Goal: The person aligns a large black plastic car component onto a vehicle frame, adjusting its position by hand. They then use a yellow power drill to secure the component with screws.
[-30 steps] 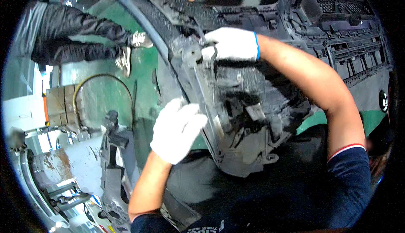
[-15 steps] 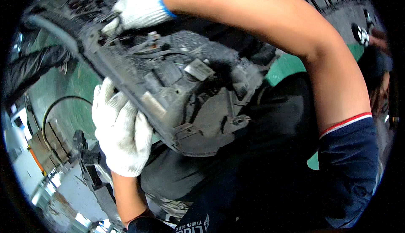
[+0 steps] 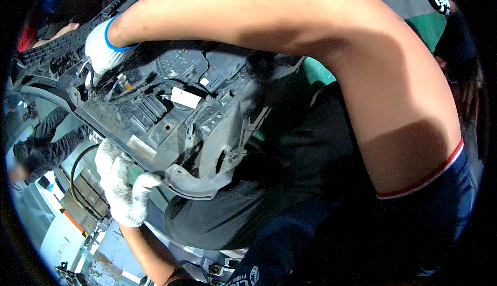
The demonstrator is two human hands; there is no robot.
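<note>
Headlamp housing (image 3: 173, 126): in our head view, it tilts, black, between our hands, near end over our dark trouser leg (image 3: 217, 221).
Left hand (image 3: 121, 185): at the housing's left edge, thumb spread wide from the fingers.
Right hand (image 3: 103, 52): at the far end, fingers curled; we cannot tell what they hold.
White panel (image 3: 185, 98): on the housing, beside dark ribbed fins (image 3: 148, 109).

Left hand (image 3: 123, 185) now spread wider, thumb out near black plastic part (image 3: 181, 126); right forearm (image 3: 207, 11) larger in view.
</note>
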